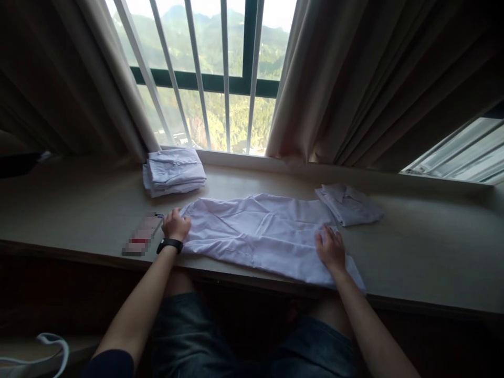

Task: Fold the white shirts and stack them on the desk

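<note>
A white shirt lies spread lengthwise along the ledge, wrinkled, its near edge close to the ledge's front. My left hand, with a black band on the wrist, has its fingers curled round the shirt's left end. On the right part of the same cloth rests my right hand, fingers apart and lying on the fabric. Just beyond it is a folded white shirt with its collar showing, touching or very near the spread one. A stack of folded white clothes sits behind my left hand.
A phone-like flat object, blurred out, lies left of my left hand. The pale ledge runs below a barred window with long curtains on both sides. A white cord is at lower left.
</note>
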{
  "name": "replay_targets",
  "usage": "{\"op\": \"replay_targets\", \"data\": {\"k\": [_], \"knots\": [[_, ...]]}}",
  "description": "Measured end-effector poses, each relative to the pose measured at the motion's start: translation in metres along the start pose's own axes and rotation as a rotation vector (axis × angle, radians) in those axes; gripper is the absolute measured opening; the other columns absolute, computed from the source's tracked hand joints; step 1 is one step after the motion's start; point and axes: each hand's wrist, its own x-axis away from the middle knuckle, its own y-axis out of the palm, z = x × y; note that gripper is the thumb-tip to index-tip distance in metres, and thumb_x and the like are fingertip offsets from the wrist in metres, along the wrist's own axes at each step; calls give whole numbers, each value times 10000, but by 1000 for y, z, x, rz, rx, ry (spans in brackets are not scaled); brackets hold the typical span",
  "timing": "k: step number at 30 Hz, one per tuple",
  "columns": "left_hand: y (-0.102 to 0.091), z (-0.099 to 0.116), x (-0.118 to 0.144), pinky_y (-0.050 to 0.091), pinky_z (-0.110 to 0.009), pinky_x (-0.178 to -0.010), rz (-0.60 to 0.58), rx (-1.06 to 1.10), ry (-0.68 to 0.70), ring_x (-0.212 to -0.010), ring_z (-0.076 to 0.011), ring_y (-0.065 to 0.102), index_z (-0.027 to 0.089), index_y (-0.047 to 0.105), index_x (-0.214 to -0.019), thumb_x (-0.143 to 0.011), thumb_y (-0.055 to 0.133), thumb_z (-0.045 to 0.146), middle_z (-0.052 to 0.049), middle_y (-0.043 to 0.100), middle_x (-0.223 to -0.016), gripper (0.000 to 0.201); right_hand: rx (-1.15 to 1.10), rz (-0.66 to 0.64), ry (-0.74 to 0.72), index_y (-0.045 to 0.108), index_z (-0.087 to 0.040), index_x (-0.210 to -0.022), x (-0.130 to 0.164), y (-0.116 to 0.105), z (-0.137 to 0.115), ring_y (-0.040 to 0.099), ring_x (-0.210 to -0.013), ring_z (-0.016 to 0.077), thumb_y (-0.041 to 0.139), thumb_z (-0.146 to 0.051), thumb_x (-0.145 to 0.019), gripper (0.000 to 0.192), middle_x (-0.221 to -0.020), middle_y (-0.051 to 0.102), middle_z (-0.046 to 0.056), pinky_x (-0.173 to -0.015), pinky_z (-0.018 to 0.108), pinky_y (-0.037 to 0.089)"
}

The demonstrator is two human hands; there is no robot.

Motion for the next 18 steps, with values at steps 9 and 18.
{"op": "replay_targets", "data": {"k": [9,18], "knots": [[-16,-33,-42,499,-433,-860,-301,-98,-75,-1055,-361,646,198,614,-1233,-758,687,245,-181,689,-1168,483,-32,-246,-276,474,-315,-1483,33,2,-83,312,-1474,330,363,-455,-1025,492,-1566,414,29,-1152,593,280],[-47,-33,44,512,-330,-837,-451,193,564,-911,-227,660,208,645,-1195,-827,643,528,-69,703,-997,488,-95,-167,-271,542,-231,-1437,40,13,-69,387,-1435,302,386,-412,-1015,484,-1503,499,58,-1162,521,298]]}}
